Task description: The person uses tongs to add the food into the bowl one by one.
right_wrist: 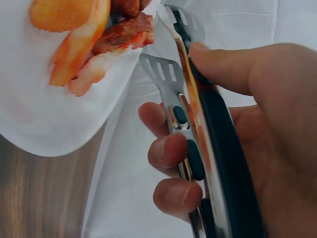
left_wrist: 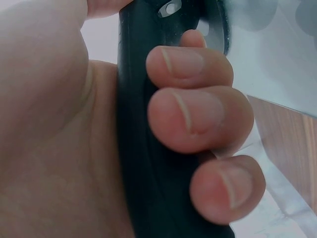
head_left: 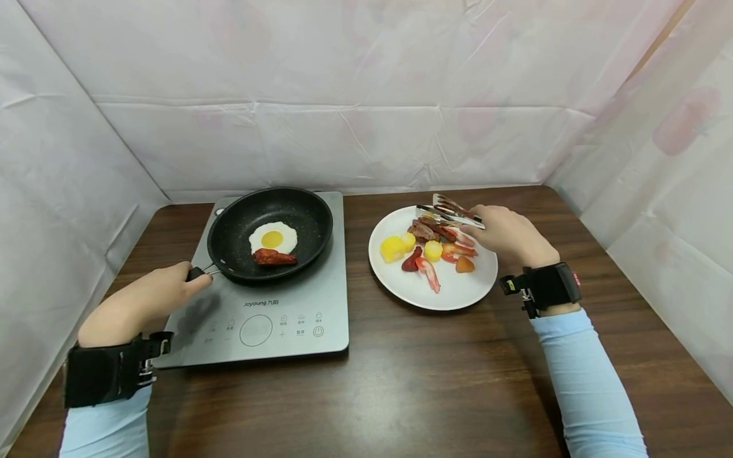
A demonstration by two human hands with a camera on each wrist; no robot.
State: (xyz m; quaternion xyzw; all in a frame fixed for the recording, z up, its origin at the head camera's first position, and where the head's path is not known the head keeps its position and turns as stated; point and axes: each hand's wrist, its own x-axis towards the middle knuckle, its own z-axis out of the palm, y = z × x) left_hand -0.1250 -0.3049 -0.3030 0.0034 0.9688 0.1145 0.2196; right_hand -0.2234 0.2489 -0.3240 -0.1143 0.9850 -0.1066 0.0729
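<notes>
My left hand (head_left: 146, 296) grips the dark handle (left_wrist: 136, 124) of a black frying pan (head_left: 309, 222), its fingers curled round it in the left wrist view. In the pan lie a fried egg (head_left: 272, 240) and a reddish-brown piece of meat (head_left: 273, 257) against its near side. On the right, my right hand (head_left: 509, 234) holds metal tongs (head_left: 458, 217) over the far right part of a white plate (head_left: 401, 286). The right wrist view shows the slotted tong ends (right_wrist: 166, 72) apart, beside the meat strips, with nothing between them.
Beneath the pan is a silver induction cooker (head_left: 309, 299) with touch controls at its front. Yellow chunks (head_left: 392, 249), red-and-white strips (head_left: 428, 275), an orange piece (head_left: 464, 264) and browned meat (head_left: 424, 230) share the plate. White sheeting (head_left: 343, 146) walls the wooden table (head_left: 372, 394).
</notes>
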